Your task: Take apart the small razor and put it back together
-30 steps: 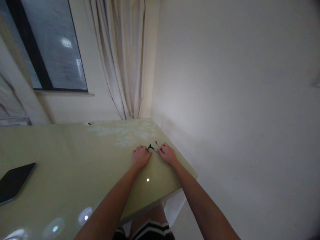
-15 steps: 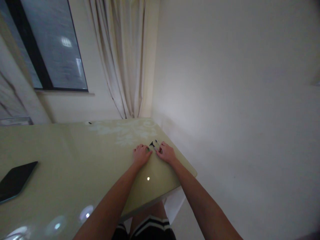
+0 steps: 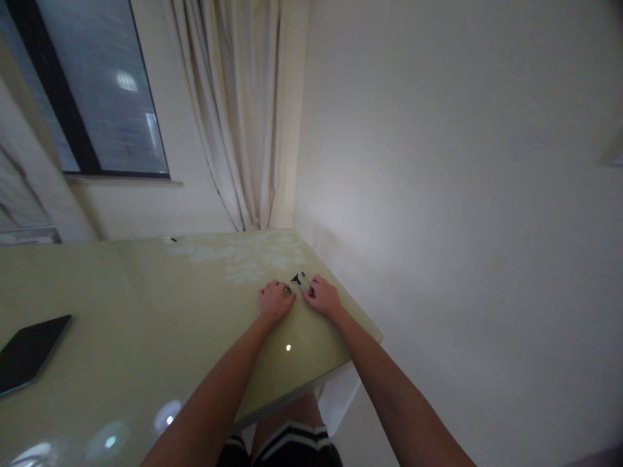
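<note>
Razor (image 3: pixel 299 284) has swung since the earliest frame: head now farther from the left hand (image 3: pixel 273 303), handle steeper, roughly parallel to the slim brush-like stick (image 3: pixel 305 276). Razor is on the bench (image 3: pixel 195 305), near its right edge, between the hands, right hand (image 3: pixel 324 297) nearer, thumb at the handle's near end. From the right fingers it lies forward-left; long axis diagonal, black T-head pointing away from the person and left. Right fingers curled close together by both handles; can't tell if clamped. Left thumb and forefinger curl around a small dark item (image 3: pixel 289 291); grip unclear.
</note>
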Available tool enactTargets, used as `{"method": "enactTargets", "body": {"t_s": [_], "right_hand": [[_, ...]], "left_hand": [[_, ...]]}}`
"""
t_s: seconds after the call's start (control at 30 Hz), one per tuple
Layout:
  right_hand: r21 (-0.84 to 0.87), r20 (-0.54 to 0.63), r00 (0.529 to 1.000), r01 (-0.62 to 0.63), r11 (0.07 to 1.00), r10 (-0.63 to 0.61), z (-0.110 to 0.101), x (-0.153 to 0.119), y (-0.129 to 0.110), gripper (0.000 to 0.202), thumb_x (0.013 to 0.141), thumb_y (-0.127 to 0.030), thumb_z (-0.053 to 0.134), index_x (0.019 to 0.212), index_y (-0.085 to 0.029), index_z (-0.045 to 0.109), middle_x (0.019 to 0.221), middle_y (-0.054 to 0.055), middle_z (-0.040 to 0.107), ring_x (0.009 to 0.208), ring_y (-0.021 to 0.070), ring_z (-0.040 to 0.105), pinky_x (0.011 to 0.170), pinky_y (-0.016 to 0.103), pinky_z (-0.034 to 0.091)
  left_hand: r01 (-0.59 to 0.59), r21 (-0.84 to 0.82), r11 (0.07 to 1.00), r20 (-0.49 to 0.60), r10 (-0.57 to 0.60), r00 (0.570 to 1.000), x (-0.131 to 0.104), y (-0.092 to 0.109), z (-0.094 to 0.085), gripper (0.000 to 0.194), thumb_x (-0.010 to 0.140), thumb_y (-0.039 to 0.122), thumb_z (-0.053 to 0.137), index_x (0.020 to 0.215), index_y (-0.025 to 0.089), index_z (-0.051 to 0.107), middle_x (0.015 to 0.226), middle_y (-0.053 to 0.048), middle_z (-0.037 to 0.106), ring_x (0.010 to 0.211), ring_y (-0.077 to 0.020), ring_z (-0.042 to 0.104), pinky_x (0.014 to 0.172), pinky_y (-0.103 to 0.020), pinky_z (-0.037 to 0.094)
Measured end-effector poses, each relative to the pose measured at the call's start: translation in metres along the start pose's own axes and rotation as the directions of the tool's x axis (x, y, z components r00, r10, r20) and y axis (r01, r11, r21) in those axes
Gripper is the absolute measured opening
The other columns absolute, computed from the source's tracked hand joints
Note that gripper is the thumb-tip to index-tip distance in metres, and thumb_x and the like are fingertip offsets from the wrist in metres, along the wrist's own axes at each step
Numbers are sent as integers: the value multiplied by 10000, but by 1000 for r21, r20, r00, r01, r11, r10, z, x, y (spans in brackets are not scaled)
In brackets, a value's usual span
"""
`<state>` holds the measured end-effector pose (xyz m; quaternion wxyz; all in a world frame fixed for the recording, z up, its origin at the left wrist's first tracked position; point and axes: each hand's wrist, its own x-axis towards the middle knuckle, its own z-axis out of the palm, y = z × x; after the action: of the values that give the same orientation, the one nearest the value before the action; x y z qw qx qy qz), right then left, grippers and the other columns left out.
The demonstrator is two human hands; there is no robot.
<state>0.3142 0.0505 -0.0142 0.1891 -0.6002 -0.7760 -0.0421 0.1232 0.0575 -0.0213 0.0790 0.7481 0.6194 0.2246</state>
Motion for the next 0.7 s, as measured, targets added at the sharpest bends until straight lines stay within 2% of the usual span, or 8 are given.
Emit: {"method": "enactTargets", "body": {"t_s": [0.13, 0.27, 0.4, 0.53, 0.6, 0.7], "right_hand": [[11, -32, 999, -2, 1000, 3, 0, -1, -1, 372, 997, -499, 561, 788, -217, 684, 997, 61, 655, 867, 177, 638, 702, 259, 454], [0, -19, 1000, -14, 1000, 14, 0, -1, 0, 348, 941, -502, 639, 749, -214, 680, 998, 60, 654, 882, 181, 632, 700, 256, 454], [18, 10, 1000, 20, 1000, -20, 1, 0, 1, 299, 954, -452, 627, 787, -213, 695, 1011, 52, 653, 873, 173, 634, 706, 255, 450], [19, -68, 992, -109, 994, 110, 0, 3, 3, 291, 1023, -319, 492, 865, -192, 700, 1032, 74, 657, 857, 170, 637, 697, 267, 436], [34, -67, 985, -158, 987, 160, 1, 4, 5, 202, 988, -278, 537, 896, -191, 694, 1037, 74, 661, 847, 171, 634, 693, 267, 429], [78, -34, 988, -150, 986, 153, 2, 5, 9, 72, 918, -218, 611, 933, -200, 679, 1028, 61, 666, 867, 175, 626, 726, 259, 428]], "left_hand": [[-6, -4, 1000, 4, 6, 1000, 0, 0, 0, 394, 919, 475, 580, 1212, 246, 709, 1261, -118, 672, 1219, -299, 575, 1018, -427, 391], [-6, -7, 1000, 5, 6, 1000, 0, 0, 0, 357, 926, 457, 575, 1170, 244, 725, 1251, -120, 673, 1223, -299, 574, 1024, -427, 386], [0, -10, 1000, 6, 0, 1000, 1, -1, 1, 397, 925, 461, 580, 1228, 234, 699, 1275, -125, 665, 1233, -300, 571, 1029, -429, 384], [-6, -9, 1000, 5, 6, 1000, 1, -1, 1, 409, 919, 459, 585, 1239, 227, 692, 1273, -122, 662, 1235, -297, 570, 1031, -428, 384], [-8, -7, 1000, 4, 8, 1000, 1, -1, 1, 395, 916, 459, 585, 1218, 232, 701, 1264, -120, 663, 1229, -296, 573, 1029, -428, 385], [-8, -5, 1000, 5, 8, 1000, 0, -1, 0, 371, 915, 460, 583, 1179, 237, 716, 1249, -119, 667, 1221, -298, 577, 1024, -426, 387]]}}
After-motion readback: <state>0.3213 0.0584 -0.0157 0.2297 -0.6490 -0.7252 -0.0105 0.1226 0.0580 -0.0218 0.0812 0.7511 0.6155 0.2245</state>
